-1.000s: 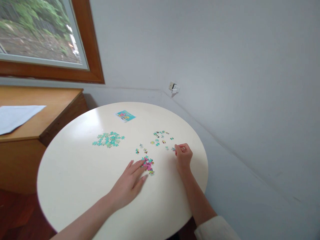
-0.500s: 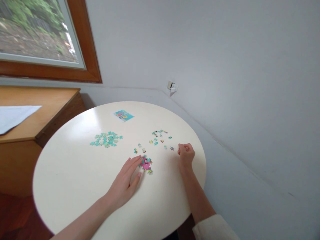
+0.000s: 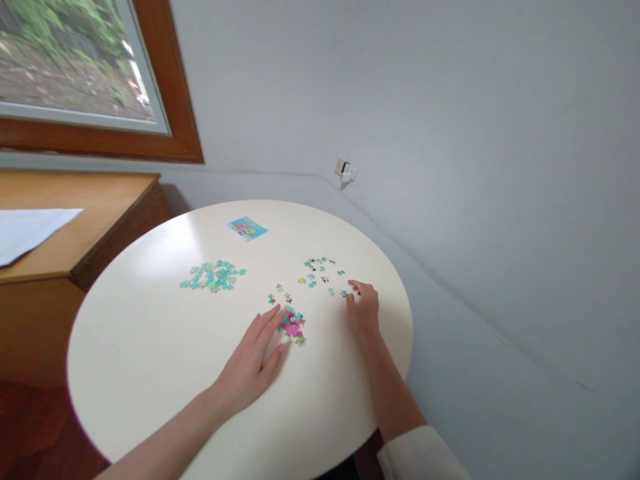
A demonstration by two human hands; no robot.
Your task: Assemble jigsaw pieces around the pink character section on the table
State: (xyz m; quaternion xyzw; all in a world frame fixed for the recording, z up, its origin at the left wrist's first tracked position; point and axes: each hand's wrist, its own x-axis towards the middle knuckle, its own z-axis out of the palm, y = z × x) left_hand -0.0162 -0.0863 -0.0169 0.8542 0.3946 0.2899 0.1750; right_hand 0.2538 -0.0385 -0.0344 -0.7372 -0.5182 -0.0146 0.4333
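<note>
A small joined patch of jigsaw puzzle (image 3: 292, 324), with a pink cartoon face on it, lies near the middle of the white table. My left hand (image 3: 250, 360) rests flat beside it, fingers stretched and the fingertips at its left edge. To the right, my right hand (image 3: 365, 310) hovers low over the table with thumb and fingers a little apart, holding nothing that I can see. A loose puzzle piece (image 3: 344, 293) lies right by its fingertips. Several more loose pieces (image 3: 312, 284) are scattered just beyond, and a few (image 3: 271, 299) sit above the joined patch.
A heap of turquoise puzzle pieces (image 3: 214, 276) lies on the left of the round white table (image 3: 145, 347). Farther back is a picture card (image 3: 248, 229). A wooden cabinet (image 3: 115, 200) with a white sheet (image 3: 35, 230) stands at left; a wall (image 3: 475, 200) bounds the right.
My right hand has moved slightly left toward the loose piece, and its curled fingers have loosened. My left hand stays nearly in place by the joined patch.
</note>
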